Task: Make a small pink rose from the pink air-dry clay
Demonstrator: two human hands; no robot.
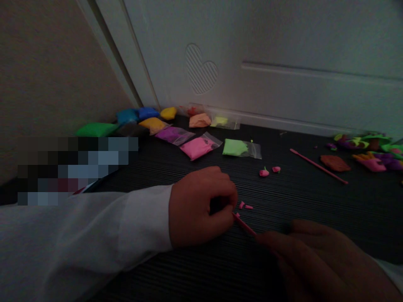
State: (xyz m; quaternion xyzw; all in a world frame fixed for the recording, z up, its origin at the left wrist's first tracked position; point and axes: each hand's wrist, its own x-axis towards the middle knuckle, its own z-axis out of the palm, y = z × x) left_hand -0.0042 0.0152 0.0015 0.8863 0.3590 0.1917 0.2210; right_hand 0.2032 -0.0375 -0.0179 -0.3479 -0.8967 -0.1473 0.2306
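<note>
My right hand [317, 260] grips a thin pink modelling tool [246, 225], which slants up and left to the fingertips of my left hand [204, 205]. The left thumb and forefinger are pinched together at the tool's tip; what sits between them is hidden, though a bit of pink clay [237, 215] shows there. Just beyond the fingertips lie small pink clay pieces [242, 205] on the dark ribbed surface [195, 268]. Farther off are two little pink clay buds with green stems, one [263, 172] left of the other [276, 169].
Bags of coloured clay, such as pink [198, 147], light green [236, 147] and purple [171, 134], lie toward the white panel [283, 37]. A second pink tool [317, 166], a brown clay lump [335, 163] and shaped clay pieces [371, 161] are at right. A blurred-out patch covers the left.
</note>
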